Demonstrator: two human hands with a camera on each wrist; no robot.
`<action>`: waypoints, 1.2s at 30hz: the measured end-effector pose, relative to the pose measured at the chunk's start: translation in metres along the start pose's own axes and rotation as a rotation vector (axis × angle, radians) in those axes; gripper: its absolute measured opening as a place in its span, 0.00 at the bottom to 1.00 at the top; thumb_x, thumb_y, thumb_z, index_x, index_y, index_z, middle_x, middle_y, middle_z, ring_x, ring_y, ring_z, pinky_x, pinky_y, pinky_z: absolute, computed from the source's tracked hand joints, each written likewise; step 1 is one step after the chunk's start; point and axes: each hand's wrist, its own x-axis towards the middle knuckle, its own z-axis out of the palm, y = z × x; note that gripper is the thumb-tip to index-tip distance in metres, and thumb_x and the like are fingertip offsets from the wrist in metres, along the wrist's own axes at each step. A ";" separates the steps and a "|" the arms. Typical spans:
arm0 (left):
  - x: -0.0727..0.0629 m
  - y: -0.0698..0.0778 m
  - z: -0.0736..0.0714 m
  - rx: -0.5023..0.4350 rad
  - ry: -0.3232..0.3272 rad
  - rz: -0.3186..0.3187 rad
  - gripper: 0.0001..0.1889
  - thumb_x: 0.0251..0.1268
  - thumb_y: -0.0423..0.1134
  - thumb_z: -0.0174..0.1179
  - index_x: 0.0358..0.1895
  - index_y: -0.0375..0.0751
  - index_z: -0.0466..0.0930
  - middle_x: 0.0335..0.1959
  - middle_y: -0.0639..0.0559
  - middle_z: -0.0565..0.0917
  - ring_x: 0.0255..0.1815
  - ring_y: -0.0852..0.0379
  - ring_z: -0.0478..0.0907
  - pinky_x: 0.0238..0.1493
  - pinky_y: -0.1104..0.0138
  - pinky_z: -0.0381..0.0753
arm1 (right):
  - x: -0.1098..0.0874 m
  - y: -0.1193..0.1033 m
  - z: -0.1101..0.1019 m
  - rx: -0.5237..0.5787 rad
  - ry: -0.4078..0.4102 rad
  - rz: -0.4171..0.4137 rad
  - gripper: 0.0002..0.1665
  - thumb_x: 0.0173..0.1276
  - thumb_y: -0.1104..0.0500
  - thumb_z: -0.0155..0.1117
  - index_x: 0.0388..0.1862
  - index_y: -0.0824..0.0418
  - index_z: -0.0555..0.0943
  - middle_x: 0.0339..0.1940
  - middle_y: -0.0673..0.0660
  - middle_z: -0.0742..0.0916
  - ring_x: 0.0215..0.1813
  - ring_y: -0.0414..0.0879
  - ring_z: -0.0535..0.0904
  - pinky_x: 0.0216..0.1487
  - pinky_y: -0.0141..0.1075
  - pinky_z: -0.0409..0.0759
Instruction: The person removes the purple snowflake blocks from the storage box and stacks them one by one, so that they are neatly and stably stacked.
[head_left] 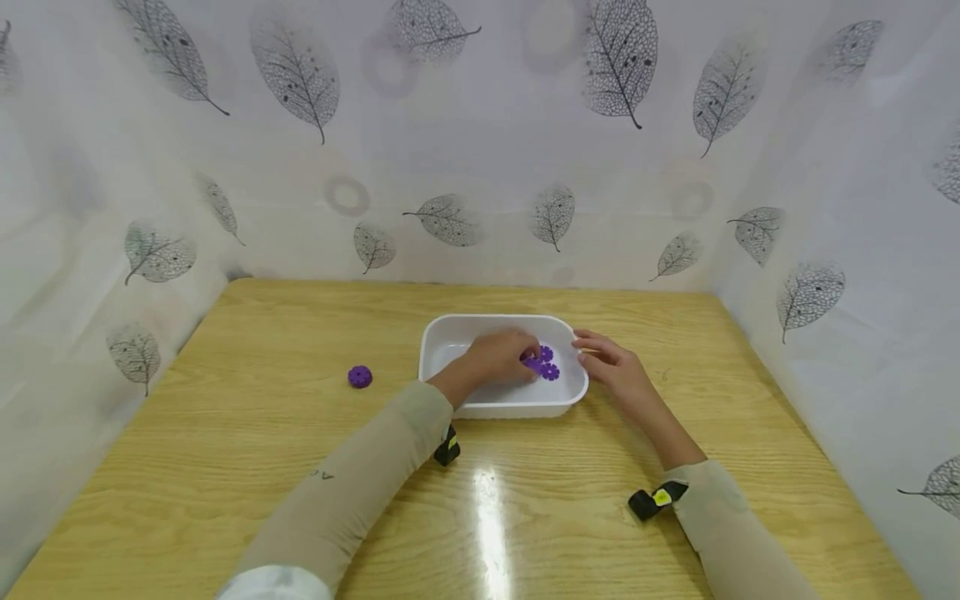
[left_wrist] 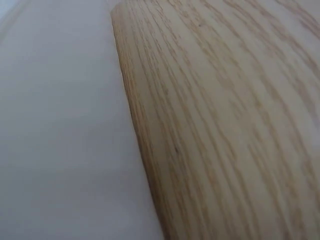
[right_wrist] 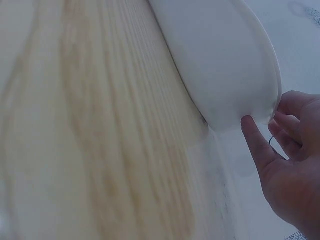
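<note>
A white plastic tray point(head_left: 495, 410) stands on the wooden table, with purple notched, flower-shaped discs point(head_left: 551, 372) at the right of its floor. My left hand point(head_left: 498, 357) reaches inside it, fingers and thumb curled about a purple disc point(head_left: 532, 364) that they partly hide. On the tray's right end, my right hand point(head_left: 618, 371) holds the rim, one fingertip over the edge and others outside. The right wrist view shows this hand point(right_wrist: 295, 155) with a fingertip against the tray's outer wall point(right_wrist: 225, 75). In the left wrist view neither hand nor discs appear.
Left of the tray, a round purple piece point(head_left: 360, 377) made of notched discs lies on the table point(head_left: 300, 467). A white curtain point(head_left: 480, 150) with leaf prints surrounds the table's back and sides. Black wrist cameras point(head_left: 645, 504) sit at both cuffs.
</note>
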 end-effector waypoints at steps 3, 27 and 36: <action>0.001 0.001 0.000 -0.001 0.011 0.028 0.22 0.62 0.53 0.69 0.59 0.55 0.81 0.50 0.60 0.83 0.51 0.61 0.78 0.57 0.62 0.78 | 0.000 0.000 0.000 0.008 0.003 0.003 0.27 0.77 0.49 0.59 0.67 0.64 0.76 0.78 0.56 0.69 0.72 0.59 0.71 0.56 0.28 0.81; -0.003 0.002 -0.016 -0.087 0.131 0.078 0.22 0.66 0.52 0.67 0.61 0.53 0.80 0.54 0.60 0.84 0.54 0.60 0.80 0.54 0.63 0.79 | 0.000 -0.002 -0.001 -0.019 -0.011 0.014 0.27 0.77 0.47 0.59 0.67 0.61 0.76 0.79 0.51 0.69 0.73 0.57 0.71 0.57 0.28 0.80; -0.025 0.010 -0.036 -0.137 0.224 0.109 0.22 0.66 0.56 0.66 0.60 0.56 0.80 0.53 0.63 0.84 0.53 0.58 0.81 0.49 0.64 0.80 | -0.001 -0.002 -0.001 -0.018 -0.009 0.018 0.28 0.77 0.47 0.58 0.67 0.62 0.76 0.79 0.52 0.69 0.73 0.58 0.71 0.56 0.27 0.80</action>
